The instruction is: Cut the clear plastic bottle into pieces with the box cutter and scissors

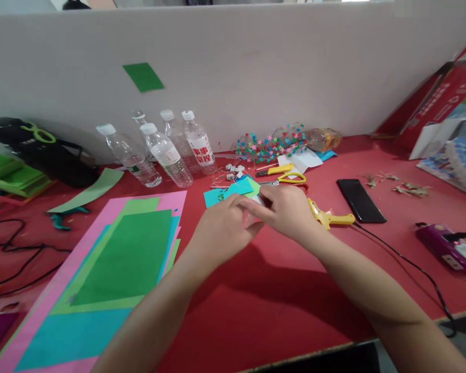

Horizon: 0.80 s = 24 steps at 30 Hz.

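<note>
Head view: left hand (217, 230) and right hand (289, 210) grip a small pale piece (249, 219) between their fingers (258, 209) above the table (264, 316); an uneven pinch, I'd guess, could make it slip.

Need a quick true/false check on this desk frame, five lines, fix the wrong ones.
1. The left hand and right hand are close together above the red table. True.
2. The black phone lies on the dark green sheet. False: the phone lies on the table, right of the hands, well apart from the sheet.
3. A green square shows on the white partition behind the table. True.
4. The bottle with red print has a blue cap. False: it has a white cap.
5. The yellow glue gun lies to the right of the right hand. True.
</note>
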### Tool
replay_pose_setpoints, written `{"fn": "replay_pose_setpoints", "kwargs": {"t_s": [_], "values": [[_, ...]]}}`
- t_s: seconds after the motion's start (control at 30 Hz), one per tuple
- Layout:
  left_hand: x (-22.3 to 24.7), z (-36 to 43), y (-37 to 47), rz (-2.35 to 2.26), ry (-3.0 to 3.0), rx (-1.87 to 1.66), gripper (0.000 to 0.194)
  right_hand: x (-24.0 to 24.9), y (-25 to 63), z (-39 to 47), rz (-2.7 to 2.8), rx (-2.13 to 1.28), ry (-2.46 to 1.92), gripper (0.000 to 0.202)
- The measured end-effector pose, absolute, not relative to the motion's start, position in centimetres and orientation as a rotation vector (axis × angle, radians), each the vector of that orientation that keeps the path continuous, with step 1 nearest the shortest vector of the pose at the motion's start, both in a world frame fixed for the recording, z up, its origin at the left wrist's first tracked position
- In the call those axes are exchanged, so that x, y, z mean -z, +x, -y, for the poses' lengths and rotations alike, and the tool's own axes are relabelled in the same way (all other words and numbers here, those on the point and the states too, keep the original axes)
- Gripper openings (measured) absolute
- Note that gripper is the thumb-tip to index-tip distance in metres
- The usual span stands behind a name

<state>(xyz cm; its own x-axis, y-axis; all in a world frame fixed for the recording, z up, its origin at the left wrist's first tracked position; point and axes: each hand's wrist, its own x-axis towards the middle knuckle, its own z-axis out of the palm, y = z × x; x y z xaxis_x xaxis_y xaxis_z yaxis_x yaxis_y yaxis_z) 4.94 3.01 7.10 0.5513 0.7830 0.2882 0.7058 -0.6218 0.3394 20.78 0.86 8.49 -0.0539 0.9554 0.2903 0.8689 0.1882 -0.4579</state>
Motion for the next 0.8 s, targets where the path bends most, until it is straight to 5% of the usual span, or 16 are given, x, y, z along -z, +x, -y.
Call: {"fn": "replay_pose_setpoints", "kwargs": {"t_s": [0.2,0.43,0.8], "values": [[-8.3,-2.1,4.6,-1.051,2.299,-0.476,0.003,-8.1,21.3,0.0,1.926,-0.333,-1.572,0.054],[-8.2,-2.3,4.5,-0.916,2.031,-0.323,0.011,-7.5,20.8,0.3,1.906,-0.499,-1.466,0.044],[-8.4,-1.0,5.8,-1.130,2.289,-0.415,0.009,-7.2,20.8,0.0,2.014,-0.154,-1.621,0.046]]}}
